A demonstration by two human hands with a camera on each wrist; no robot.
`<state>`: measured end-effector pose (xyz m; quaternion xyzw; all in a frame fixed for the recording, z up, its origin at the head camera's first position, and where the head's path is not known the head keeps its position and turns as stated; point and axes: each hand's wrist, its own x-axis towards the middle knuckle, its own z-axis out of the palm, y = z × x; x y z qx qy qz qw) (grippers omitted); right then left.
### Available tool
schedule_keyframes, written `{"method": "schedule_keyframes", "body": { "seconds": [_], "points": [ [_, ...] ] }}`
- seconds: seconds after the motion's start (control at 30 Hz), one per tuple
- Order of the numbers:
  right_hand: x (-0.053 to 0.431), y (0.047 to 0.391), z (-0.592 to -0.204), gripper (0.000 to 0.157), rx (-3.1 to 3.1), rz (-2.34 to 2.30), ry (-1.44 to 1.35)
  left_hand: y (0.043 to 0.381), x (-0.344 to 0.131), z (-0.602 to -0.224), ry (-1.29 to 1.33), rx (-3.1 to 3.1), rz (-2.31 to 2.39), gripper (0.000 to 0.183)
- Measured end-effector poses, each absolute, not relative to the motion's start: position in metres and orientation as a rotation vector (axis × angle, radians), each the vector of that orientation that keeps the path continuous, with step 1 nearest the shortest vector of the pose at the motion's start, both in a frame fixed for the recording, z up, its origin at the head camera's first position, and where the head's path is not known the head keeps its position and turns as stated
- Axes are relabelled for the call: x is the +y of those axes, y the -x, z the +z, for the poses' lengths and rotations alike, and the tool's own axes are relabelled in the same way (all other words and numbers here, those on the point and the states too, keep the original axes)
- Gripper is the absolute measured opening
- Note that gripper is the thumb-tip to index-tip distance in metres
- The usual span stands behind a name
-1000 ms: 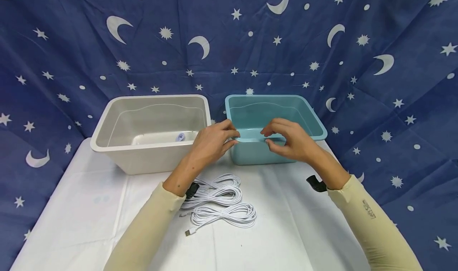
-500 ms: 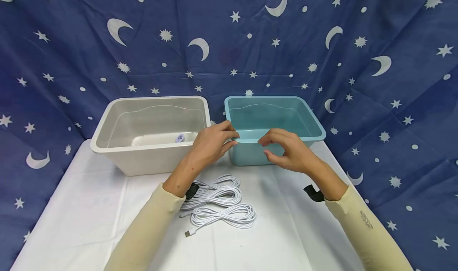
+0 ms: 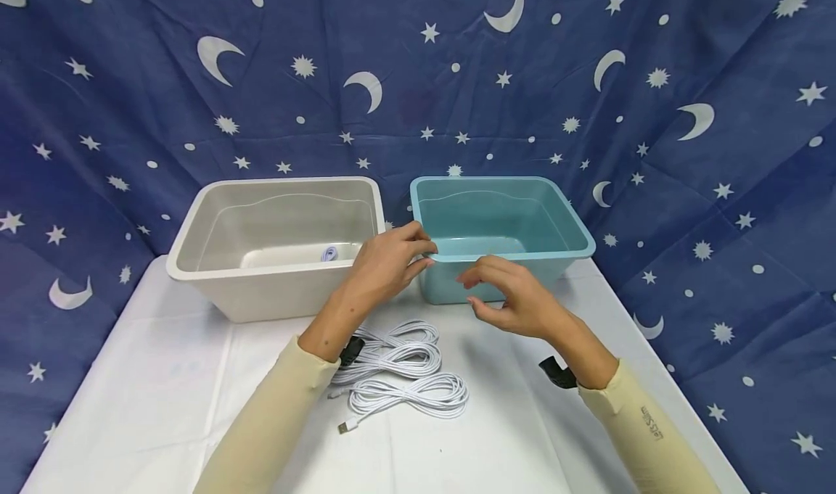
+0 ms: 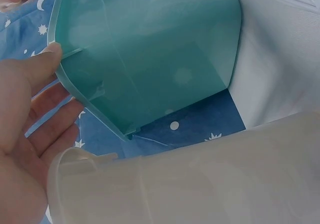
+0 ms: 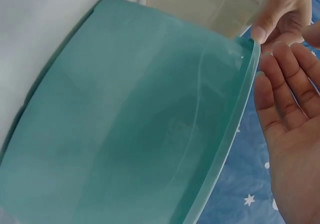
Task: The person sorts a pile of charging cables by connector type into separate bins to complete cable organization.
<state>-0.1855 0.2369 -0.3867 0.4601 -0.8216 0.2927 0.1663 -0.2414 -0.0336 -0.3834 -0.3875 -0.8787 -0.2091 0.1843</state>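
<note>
My left hand (image 3: 390,258) grips the near left corner of a teal plastic bin (image 3: 490,215). In the left wrist view its thumb (image 4: 50,57) lies on the outside of the rim, and the other fingers are beyond it. My right hand (image 3: 516,298) is held in front of the bin's near wall, fingers loosely bent and apart from the thumb, with nothing in it. The right wrist view shows that palm (image 5: 300,154) beside the teal rim. Below the hands, white USB cables lie on the table in looped bundles, one front bundle (image 3: 418,394) and more behind it (image 3: 405,352).
Left of the teal bin stands a larger off-white bin (image 3: 261,291), with a small pale purple cable coil (image 3: 329,253) on its floor. A white cloth (image 3: 163,378) covers the table. Behind hangs a blue curtain (image 3: 418,44) with moons and stars.
My right hand has drawn back from over the teal bin's front rim, moving down and slightly left towards me. The left hand has stayed at the corner.
</note>
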Motion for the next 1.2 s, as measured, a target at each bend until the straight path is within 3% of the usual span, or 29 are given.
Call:
{"method": "schedule_keyframes", "body": {
  "seconds": [0.67,1.2],
  "points": [
    [0.202,0.162,-0.411,0.032,-2.33,0.892,-1.396,0.239,-0.033,-0.383,1.092,-2.458,-0.589,0.021],
    [0.176,0.155,-0.436,0.023,-2.385,0.873,-1.495,0.241,-0.032,-0.385,1.098,-2.449,-0.581,0.021]
  ]
}}
